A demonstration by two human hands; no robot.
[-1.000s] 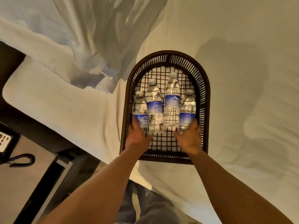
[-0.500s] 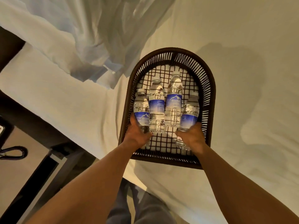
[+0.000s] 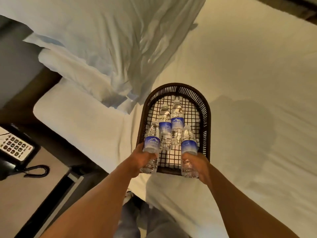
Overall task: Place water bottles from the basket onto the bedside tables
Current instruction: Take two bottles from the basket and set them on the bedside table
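Note:
A dark wicker basket [image 3: 206,117] lies on the white bed. Two clear water bottles with blue labels lie inside it side by side, one on the left [image 3: 165,125] and one on the right [image 3: 177,121]. My left hand [image 3: 143,159] grips a third bottle [image 3: 151,143] by its lower half, raised over the basket's near left corner. My right hand [image 3: 197,166] grips another bottle [image 3: 188,145] the same way over the near right corner. Both held bottles point cap-away from me.
A bedside table [image 3: 22,194] stands at the lower left with a corded telephone [image 3: 14,148] on it. A rumpled white duvet and pillow [image 3: 109,48] lie at the upper left of the bed [image 3: 248,74]. My legs show below.
Both hands have closed on the outer two bottles and lifted them toward me out of the row. The view has swung so the bedside table and telephone show more.

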